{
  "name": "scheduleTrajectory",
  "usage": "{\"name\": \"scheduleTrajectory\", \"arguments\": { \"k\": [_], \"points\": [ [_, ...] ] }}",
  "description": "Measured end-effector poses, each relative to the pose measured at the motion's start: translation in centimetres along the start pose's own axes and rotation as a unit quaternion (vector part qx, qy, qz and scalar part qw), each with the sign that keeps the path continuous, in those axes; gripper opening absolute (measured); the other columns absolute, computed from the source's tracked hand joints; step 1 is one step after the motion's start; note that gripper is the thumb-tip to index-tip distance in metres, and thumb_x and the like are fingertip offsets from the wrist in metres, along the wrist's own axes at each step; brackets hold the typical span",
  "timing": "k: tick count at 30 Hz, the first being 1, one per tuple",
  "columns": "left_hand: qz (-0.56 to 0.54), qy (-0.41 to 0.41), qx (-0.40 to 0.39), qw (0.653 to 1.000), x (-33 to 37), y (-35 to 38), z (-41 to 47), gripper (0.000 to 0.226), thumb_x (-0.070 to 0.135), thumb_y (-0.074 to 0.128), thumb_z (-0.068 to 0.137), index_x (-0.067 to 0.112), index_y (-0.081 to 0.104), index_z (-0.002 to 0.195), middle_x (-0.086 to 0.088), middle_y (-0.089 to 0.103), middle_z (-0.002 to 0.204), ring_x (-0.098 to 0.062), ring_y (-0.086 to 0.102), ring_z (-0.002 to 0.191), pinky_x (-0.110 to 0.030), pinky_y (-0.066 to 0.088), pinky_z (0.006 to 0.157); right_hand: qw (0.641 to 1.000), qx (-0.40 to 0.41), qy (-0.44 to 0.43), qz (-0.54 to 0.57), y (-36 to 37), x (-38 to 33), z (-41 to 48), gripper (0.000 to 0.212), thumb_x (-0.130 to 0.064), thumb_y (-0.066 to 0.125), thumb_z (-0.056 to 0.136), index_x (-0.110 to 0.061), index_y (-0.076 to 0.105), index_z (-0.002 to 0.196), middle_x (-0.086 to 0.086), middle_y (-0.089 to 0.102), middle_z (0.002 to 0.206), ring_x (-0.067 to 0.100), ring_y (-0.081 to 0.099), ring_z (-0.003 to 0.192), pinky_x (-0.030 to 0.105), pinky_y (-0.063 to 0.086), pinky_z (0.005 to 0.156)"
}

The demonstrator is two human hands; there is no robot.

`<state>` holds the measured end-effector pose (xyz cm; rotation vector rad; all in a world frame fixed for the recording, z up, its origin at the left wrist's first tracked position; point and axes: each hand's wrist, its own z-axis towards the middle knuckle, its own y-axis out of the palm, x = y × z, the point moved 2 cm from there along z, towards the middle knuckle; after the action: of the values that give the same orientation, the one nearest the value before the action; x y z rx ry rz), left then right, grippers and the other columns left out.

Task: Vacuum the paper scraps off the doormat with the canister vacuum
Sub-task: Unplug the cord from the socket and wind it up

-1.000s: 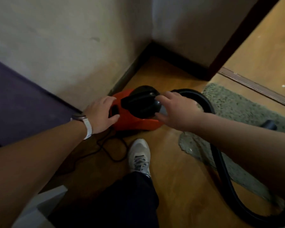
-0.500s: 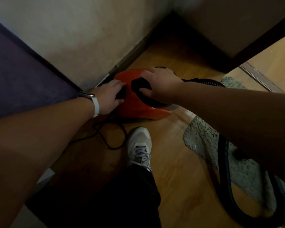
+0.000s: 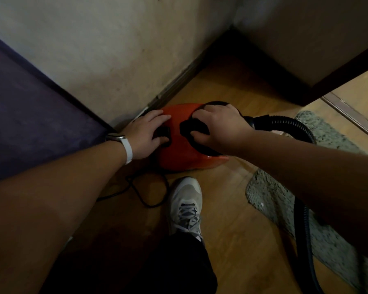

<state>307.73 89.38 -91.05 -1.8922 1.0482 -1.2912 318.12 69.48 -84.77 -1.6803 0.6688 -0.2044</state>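
There are two hands, one left hand (image 3: 146, 134) and one right hand (image 3: 219, 128), and both touch the one red vacuum (image 3: 179, 154) by the wall edge of the floor (image 3: 232, 240). There is one black hose (image 3: 302, 219), one thin black cord (image 3: 145, 200), one gray shoe (image 3: 187, 204), one white wristband (image 3: 128, 150) and one fuzzy doormat (image 3: 272, 209). One tiny white paper bit (image 3: 262, 204) shows near the doormat's left edge.
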Motion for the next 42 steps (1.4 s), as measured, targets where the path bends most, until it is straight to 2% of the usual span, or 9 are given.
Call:
{"name": "scheduleTrajectory", "arguments": {
  "k": [7, 20, 24, 28, 33, 42],
  "points": [
    [-0.02, -0.023, -0.003, 1.0, -0.4, 0.4, 0.9, 0.074, 0.035, 0.068, 0.091, 0.03, 0.029, 0.154, 0.002, 0.022, 0.162, -0.026, 0.021, 0.148, -0.045, 0.024, 0.119, 1.0, -0.017, -0.016, 0.004, -0.6, -0.2, 0.4, 0.04, -0.051, 0.045, 0.097, -0.026, 0.054, 0.127, 0.0, 0.058, 0.111, 0.023, 0.055, 0.105, 0.041, 0.039, 0.093],
    [-0.016, -0.018, -0.001, 1.0, -1.3, 0.7, 1.9, 0.074, 0.035, 0.07, 0.089, 0.029, 0.031, 0.152, -0.002, 0.025, 0.158, -0.029, 0.024, 0.146, -0.047, 0.027, 0.116, 0.999, 0.003, -0.018, -0.028, -0.2, 0.0, 0.8, 0.041, -0.051, 0.043, 0.098, -0.025, 0.053, 0.128, 0.001, 0.057, 0.11, 0.024, 0.055, 0.102, 0.038, 0.035, 0.088],
    [0.008, -0.026, -0.023, 0.999, -0.8, 0.5, 1.3, 0.075, 0.041, 0.064, 0.093, 0.033, 0.023, 0.155, 0.003, 0.017, 0.164, -0.026, 0.017, 0.149, -0.046, 0.023, 0.118, 0.999, -0.031, -0.01, -0.013, -0.6, -0.2, 0.5, 0.042, -0.051, 0.044, 0.098, -0.027, 0.05, 0.133, 0.001, 0.057, 0.118, 0.025, 0.053, 0.11, 0.039, 0.035, 0.092],
    [0.043, -0.029, -0.06, 0.997, 0.7, -0.1, -0.8, 0.073, 0.047, 0.056, 0.096, 0.036, 0.017, 0.156, 0.005, 0.012, 0.165, -0.026, 0.021, 0.149, -0.047, 0.027, 0.118, 0.995, -0.096, -0.008, -0.029, -1.4, -0.8, 0.1, 0.049, -0.052, 0.042, 0.099, -0.026, 0.041, 0.141, 0.002, 0.052, 0.132, 0.026, 0.048, 0.123, 0.043, 0.037, 0.099],
    [0.031, -0.003, 0.023, 0.999, 3.9, -2.6, -5.3, 0.064, 0.039, 0.057, 0.096, 0.025, 0.031, 0.153, 0.0, 0.034, 0.157, -0.025, 0.037, 0.14, -0.044, 0.037, 0.11, 0.996, -0.08, 0.0, -0.046, -2.8, -2.4, -1.5, 0.051, -0.048, 0.044, 0.099, -0.025, 0.039, 0.144, 0.004, 0.05, 0.138, 0.027, 0.045, 0.128, 0.043, 0.038, 0.103],
    [0.036, -0.067, 0.128, 0.989, 7.4, -10.3, -15.6, 0.057, 0.039, 0.055, 0.097, 0.023, 0.04, 0.149, 0.0, 0.035, 0.156, -0.023, 0.032, 0.142, -0.038, 0.03, 0.112, 0.997, -0.053, -0.025, -0.044, -8.6, -9.0, -5.0, 0.053, -0.045, 0.045, 0.098, -0.024, 0.039, 0.146, 0.002, 0.042, 0.148, 0.026, 0.04, 0.134, 0.042, 0.034, 0.107]
  ]
}}
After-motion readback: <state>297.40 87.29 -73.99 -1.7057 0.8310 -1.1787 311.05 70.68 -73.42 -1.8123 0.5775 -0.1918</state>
